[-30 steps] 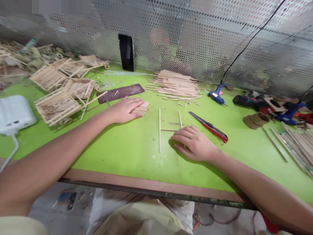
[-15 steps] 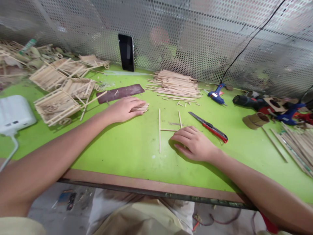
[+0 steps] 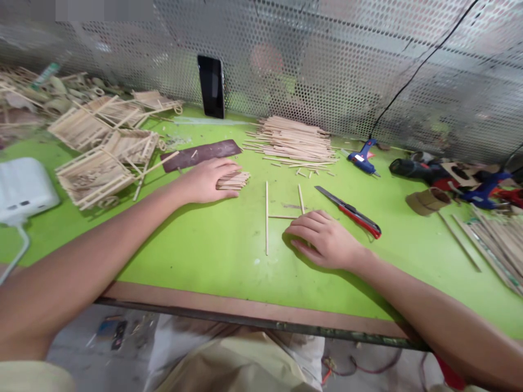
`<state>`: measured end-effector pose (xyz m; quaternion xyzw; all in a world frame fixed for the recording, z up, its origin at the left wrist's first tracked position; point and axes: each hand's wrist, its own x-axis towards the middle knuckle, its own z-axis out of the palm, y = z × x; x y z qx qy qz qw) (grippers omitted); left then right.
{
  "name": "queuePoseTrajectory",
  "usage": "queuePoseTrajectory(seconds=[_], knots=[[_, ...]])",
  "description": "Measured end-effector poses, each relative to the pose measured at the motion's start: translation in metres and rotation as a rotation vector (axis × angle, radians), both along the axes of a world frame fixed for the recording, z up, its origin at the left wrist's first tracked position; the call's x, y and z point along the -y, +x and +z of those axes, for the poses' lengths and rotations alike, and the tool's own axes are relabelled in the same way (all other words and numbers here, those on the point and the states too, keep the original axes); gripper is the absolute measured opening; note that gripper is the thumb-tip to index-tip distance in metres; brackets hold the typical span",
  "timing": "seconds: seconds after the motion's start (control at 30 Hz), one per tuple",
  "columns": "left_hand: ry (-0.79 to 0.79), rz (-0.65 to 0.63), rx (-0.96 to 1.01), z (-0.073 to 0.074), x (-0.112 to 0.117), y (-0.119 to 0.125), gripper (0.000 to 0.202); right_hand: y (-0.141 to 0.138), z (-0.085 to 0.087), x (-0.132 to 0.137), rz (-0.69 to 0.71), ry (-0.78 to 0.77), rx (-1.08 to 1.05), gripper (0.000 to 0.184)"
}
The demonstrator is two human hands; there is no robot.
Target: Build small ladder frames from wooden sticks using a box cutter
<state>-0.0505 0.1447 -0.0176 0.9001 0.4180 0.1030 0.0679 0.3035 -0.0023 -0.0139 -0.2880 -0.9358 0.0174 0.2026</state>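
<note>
My left hand (image 3: 208, 182) lies on the green table beside a small bundle of short wooden sticks (image 3: 233, 181). Its fingers are spread around the near end of the bundle, the thumb apart from it. At centre, thin sticks form an H: a long left upright (image 3: 267, 218), a crosspiece (image 3: 281, 217) and a right upright (image 3: 301, 198). My right hand (image 3: 321, 237) rests loosely curved, palm down, over the lower part of the right upright, hiding it. The thumb stands off from the fingers. A red utility knife (image 3: 349, 213) lies just beyond this hand, blade out.
Behind lie a big pile of sticks (image 3: 292, 141), a dark sanding strip (image 3: 204, 156) and a propped phone (image 3: 211, 87). Small wooden carts (image 3: 96, 174) crowd the left. Rightward are a blue glue gun (image 3: 363, 159), a bamboo ring (image 3: 427, 201) and bamboo strips (image 3: 496, 239).
My left hand's fingers and thumb have spread apart, uncovering more of the short-stick bundle. My right hand and the H of sticks have stayed in place.
</note>
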Motion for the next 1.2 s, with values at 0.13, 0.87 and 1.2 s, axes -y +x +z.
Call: queuePoseTrajectory(seconds=[0.13,0.87,1.2], knots=[[-0.042,0.038,-0.053,-0.0002,-0.0022,-0.0020,0.079,0.0001,-0.0005,-0.0001,-0.005,-0.009,0.004,0.024],[0.012,0.003,0.146,0.0058,0.0016,0.0025,0.064,-0.0004,-0.0007,-0.0001,-0.011,-0.023,0.007,0.024],[0.070,-0.028,0.174,0.0010,-0.0005,0.0073,0.055,-0.0008,0.0001,-0.0005,-0.009,-0.025,0.015,0.024]])
